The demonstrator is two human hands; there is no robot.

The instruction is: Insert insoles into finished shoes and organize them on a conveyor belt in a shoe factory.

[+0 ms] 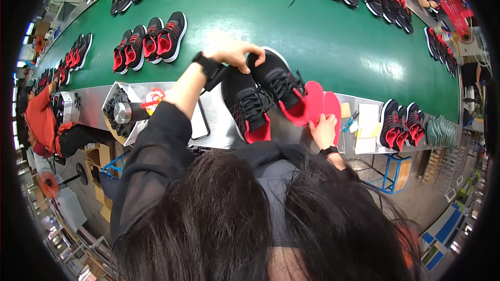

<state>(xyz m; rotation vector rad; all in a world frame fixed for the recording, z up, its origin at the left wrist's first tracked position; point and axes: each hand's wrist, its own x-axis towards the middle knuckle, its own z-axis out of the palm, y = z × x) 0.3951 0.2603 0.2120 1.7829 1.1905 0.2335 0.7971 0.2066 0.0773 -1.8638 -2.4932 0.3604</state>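
Note:
Two black sneakers with red linings and black laces lie in front of me, heels towards me. My left hand (237, 56) grips the toe of the right-hand sneaker (281, 84), its fingers curled over the upper. The other sneaker (247, 101) lies beside it on the left, partly under my wrist. Two red-pink insoles overlap to the right of the pair. On the nearer insole (332, 105) my right hand (324, 129) is closed, thumb and fingers around its lower part. The farther insole (314, 96) reaches up to the opening of the right-hand sneaker.
Finished-looking black and red sneakers (151, 41) stand in rows on the green belt (219, 21). Along the metal ledge are a phone (200, 120), a box of small dark parts (119, 105), a notepad (367, 125) and more sneakers (401, 125). Other people work around the belt.

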